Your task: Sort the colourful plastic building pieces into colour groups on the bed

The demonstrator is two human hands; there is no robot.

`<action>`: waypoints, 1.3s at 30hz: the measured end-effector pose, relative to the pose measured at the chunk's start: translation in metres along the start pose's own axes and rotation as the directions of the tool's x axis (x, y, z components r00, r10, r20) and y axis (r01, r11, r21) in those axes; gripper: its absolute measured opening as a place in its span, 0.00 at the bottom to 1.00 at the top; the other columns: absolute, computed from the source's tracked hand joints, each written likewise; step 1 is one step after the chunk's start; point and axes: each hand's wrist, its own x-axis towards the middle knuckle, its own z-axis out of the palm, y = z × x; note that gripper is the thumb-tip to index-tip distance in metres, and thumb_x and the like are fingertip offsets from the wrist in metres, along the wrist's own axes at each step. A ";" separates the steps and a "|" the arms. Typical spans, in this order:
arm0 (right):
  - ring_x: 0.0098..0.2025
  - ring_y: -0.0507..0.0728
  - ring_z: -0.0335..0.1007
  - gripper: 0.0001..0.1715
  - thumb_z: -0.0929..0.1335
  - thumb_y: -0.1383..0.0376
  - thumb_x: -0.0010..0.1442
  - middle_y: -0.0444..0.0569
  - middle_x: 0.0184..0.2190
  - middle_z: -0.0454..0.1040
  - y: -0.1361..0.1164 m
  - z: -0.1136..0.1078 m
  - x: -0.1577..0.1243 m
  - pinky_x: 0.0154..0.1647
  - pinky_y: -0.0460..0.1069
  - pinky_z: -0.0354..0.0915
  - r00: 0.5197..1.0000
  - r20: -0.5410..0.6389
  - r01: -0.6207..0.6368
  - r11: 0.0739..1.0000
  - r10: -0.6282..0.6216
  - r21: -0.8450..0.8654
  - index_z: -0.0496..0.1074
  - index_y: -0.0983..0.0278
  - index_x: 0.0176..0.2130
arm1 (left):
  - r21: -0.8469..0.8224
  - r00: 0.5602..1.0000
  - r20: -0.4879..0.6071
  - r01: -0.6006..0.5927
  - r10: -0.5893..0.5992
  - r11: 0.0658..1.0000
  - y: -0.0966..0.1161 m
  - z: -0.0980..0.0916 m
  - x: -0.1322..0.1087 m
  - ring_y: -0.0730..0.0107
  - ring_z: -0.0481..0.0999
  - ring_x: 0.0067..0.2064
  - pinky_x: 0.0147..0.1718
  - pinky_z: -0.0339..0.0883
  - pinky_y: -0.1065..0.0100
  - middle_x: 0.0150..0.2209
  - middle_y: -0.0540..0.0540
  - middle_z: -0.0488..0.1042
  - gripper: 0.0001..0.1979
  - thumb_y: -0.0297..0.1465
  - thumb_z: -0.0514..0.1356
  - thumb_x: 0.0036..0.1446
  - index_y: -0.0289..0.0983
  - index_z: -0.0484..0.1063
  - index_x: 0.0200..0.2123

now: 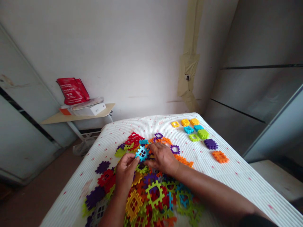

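Holding: the left hand [125,173] grips a cyan lattice block [142,153] narrowly between thumb and fingertips.
Touching: the right hand [162,158] lies just beside it, fingers bent against the block's edge; whether they grip it cannot be told.
Heap: multicoloured plastic lattice blocks [151,192] spread beneath both hands, on a white ribbed cover [227,186].
Group: smaller yellow, blue, green, purple and orange blocks [203,134] lie well apart, beyond and right of the heap.
Shelf: a cream shelf [78,117] past the cover's far-left corner bears a red bag [73,91] and a white box [91,110].
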 end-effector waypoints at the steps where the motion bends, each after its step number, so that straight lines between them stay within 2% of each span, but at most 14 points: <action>1: 0.42 0.61 0.66 0.27 0.67 0.51 0.54 0.56 0.39 0.71 -0.002 0.001 0.000 0.42 0.54 0.60 1.000 -0.004 0.009 1.000 -0.009 -0.008 0.65 0.67 0.47 | -0.011 1.000 0.017 0.003 -0.002 1.000 0.000 0.001 -0.001 0.72 0.72 0.28 0.29 0.65 0.72 0.24 0.52 0.72 0.14 0.40 0.62 0.45 0.36 0.66 0.30; 10: 0.45 0.62 0.64 0.26 0.67 0.56 0.55 0.57 0.42 0.70 -0.008 0.010 -0.004 0.46 0.55 0.60 0.997 -0.072 0.010 0.999 -0.013 -0.031 0.65 0.67 0.49 | -0.053 0.998 0.055 -0.003 0.006 0.999 0.000 0.002 -0.002 0.73 0.71 0.27 0.29 0.65 0.72 0.25 0.51 0.72 0.13 0.38 0.64 0.45 0.36 0.67 0.29; 13: 0.46 0.62 0.63 0.27 0.67 0.56 0.54 0.56 0.44 0.70 -0.006 0.002 0.000 0.46 0.55 0.59 0.997 -0.079 -0.012 0.999 0.009 -0.030 0.65 0.67 0.51 | -0.045 0.999 0.054 -0.003 0.005 0.999 0.001 0.002 -0.003 0.71 0.73 0.29 0.30 0.66 0.72 0.26 0.50 0.74 0.14 0.40 0.64 0.45 0.36 0.68 0.30; 16: 0.47 0.62 0.63 0.27 0.65 0.57 0.56 0.57 0.46 0.70 0.015 -0.019 0.009 0.47 0.54 0.58 0.984 -0.118 -0.148 0.980 0.133 -0.131 0.65 0.67 0.52 | -0.050 0.998 0.063 0.007 -0.004 0.999 0.001 0.003 -0.002 0.66 0.76 0.32 0.34 0.69 0.69 0.27 0.47 0.76 0.16 0.43 0.62 0.46 0.36 0.68 0.33; 19: 0.48 0.63 0.62 0.24 0.64 0.58 0.58 0.59 0.47 0.70 0.058 -0.042 0.012 0.46 0.54 0.56 0.919 -0.205 -0.388 0.869 0.338 -0.307 0.67 0.68 0.50 | -0.037 0.997 0.078 -0.004 0.007 0.999 0.000 0.004 -0.001 0.64 0.77 0.33 0.36 0.70 0.65 0.28 0.45 0.77 0.18 0.44 0.61 0.47 0.36 0.69 0.35; 22: 0.49 0.64 0.60 0.22 0.64 0.58 0.57 0.59 0.46 0.71 0.109 -0.055 0.004 0.45 0.55 0.55 0.788 -0.322 -0.616 0.672 0.525 -0.410 0.68 0.68 0.48 | 0.005 0.995 0.102 -0.011 0.010 1.000 -0.001 0.004 -0.001 0.62 0.77 0.34 0.37 0.70 0.65 0.30 0.44 0.78 0.18 0.44 0.61 0.47 0.36 0.70 0.35; 24: 0.49 0.65 0.60 0.21 0.64 0.58 0.57 0.59 0.45 0.72 0.137 -0.057 -0.005 0.44 0.56 0.55 0.726 -0.347 -0.685 0.581 0.594 -0.439 0.69 0.68 0.46 | 0.024 0.994 0.110 -0.013 0.010 1.000 -0.001 0.004 -0.001 0.62 0.77 0.35 0.37 0.70 0.64 0.30 0.44 0.78 0.18 0.43 0.61 0.47 0.36 0.70 0.35; 26: 0.49 0.65 0.60 0.20 0.63 0.58 0.57 0.59 0.44 0.72 0.156 -0.055 -0.013 0.44 0.56 0.55 0.692 -0.340 -0.714 0.531 0.637 -0.456 0.70 0.68 0.45 | 0.033 0.993 0.113 -0.019 0.015 0.999 -0.001 0.004 -0.002 0.62 0.77 0.35 0.37 0.70 0.64 0.30 0.44 0.78 0.18 0.43 0.61 0.46 0.36 0.70 0.35; 32: 0.49 0.65 0.60 0.21 0.62 0.57 0.57 0.59 0.42 0.73 0.173 -0.050 -0.022 0.43 0.57 0.55 0.635 -0.311 -0.751 0.471 0.707 -0.463 0.72 0.68 0.41 | 0.065 0.993 0.114 -0.015 0.008 0.998 0.003 0.006 -0.004 0.62 0.77 0.35 0.38 0.70 0.65 0.30 0.44 0.78 0.17 0.43 0.61 0.47 0.36 0.70 0.35; 39: 0.49 0.65 0.60 0.22 0.61 0.56 0.57 0.59 0.42 0.74 0.177 -0.046 -0.023 0.43 0.58 0.55 0.649 -0.318 -0.743 0.485 0.691 -0.462 0.72 0.68 0.41 | 0.069 0.994 0.113 -0.010 0.002 0.998 0.007 0.006 -0.004 0.62 0.77 0.35 0.38 0.70 0.65 0.29 0.45 0.78 0.17 0.43 0.61 0.46 0.36 0.71 0.35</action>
